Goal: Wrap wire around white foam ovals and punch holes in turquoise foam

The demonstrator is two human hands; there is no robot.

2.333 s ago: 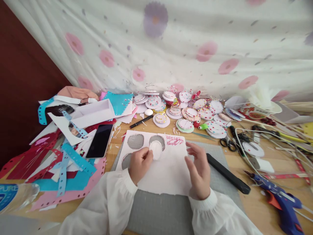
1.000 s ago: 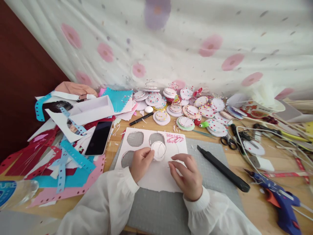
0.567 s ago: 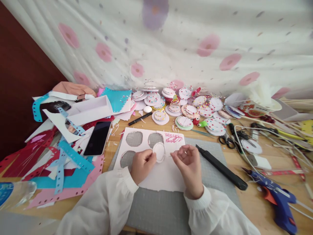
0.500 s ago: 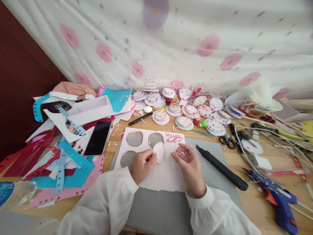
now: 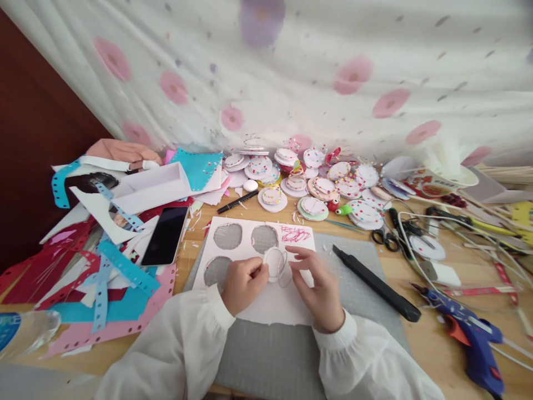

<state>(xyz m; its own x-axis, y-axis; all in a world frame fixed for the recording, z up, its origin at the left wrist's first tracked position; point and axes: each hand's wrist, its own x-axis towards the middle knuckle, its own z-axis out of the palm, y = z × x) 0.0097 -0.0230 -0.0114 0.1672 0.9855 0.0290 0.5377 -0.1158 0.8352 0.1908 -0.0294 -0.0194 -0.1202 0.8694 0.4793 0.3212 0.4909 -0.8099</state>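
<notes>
My left hand (image 5: pixel 245 283) pinches a small white disc (image 5: pixel 274 263) by its left edge, thumb and forefinger together. A thin loop of thread or trimming (image 5: pixel 285 271) stands out from the disc's right side; its exact material is too fine to tell. Just right of this loop is my right hand (image 5: pixel 317 286), thumb and forefinger spread apart, slightly blurred. Whether a fingertip touches the loop I cannot tell. Beneath both hands lies a white sheet (image 5: pixel 272 311) with round holes cut out and red scribbles at its upper right. Under it is a grey cutting mat (image 5: pixel 266 361).
A black utility knife (image 5: pixel 377 286) rests right of the sheet, with a blue glue gun (image 5: pixel 462 333) and scissors (image 5: pixel 385 239) beyond. Pinned disc stacks (image 5: pixel 314 206) line the back. Left are a phone (image 5: pixel 165 236), paper scraps (image 5: pixel 129 269) and a plastic bottle (image 5: pixel 44 328).
The thin loop now stands farther out from the disc's right edge. My right hand has shifted slightly left, its forefinger reaching toward the loop. My left hand keeps its pinch on the disc.
</notes>
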